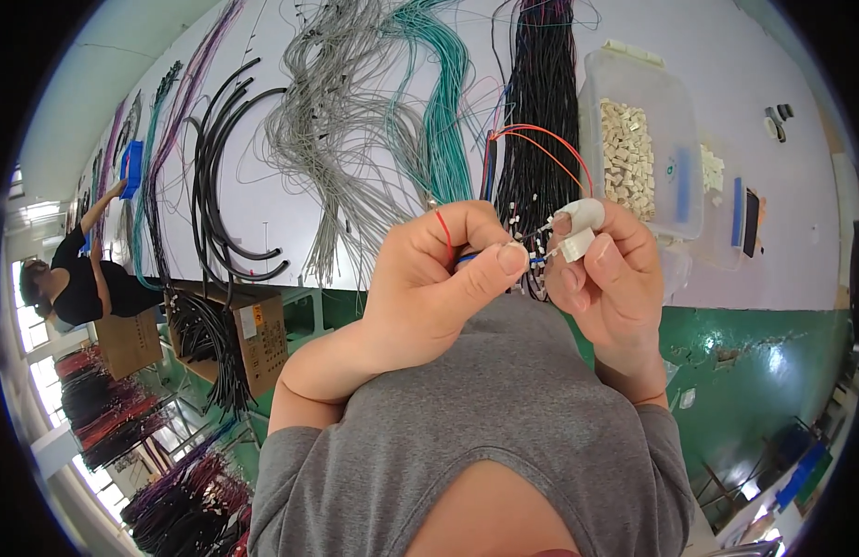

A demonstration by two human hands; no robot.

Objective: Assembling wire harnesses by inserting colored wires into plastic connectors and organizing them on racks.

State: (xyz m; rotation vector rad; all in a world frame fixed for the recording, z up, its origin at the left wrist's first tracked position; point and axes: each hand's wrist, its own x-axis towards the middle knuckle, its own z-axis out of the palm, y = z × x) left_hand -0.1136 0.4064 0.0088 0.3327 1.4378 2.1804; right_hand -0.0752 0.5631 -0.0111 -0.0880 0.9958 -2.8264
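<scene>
Both hands are raised close together in front of my chest, at the table's near edge. My left hand (pixel 448 274) pinches thin wires between thumb and forefinger; a red wire (pixel 444 232) and a bit of blue show at its fingers. Held by thumb and fingers of my right hand (pixel 620 278) is a small white connector housing (pixel 577 244). A white cover wraps one of that hand's fingertips. Wire ends reach from the left fingertips toward the housing; whether any sits inside it I cannot tell. Orange-red wires (pixel 550 132) arch behind the hands from a dark sleeved cable.
A clear plastic box (pixel 689 167) of white connector housings stands to the right. Bundles of black wires (pixel 544 93), teal wires (pixel 445 121) and grey wires (pixel 309 130) lie across the white table. Black tubes (pixel 207 186) curve further left. Another person (pixel 86 278) works at far left beside cardboard boxes.
</scene>
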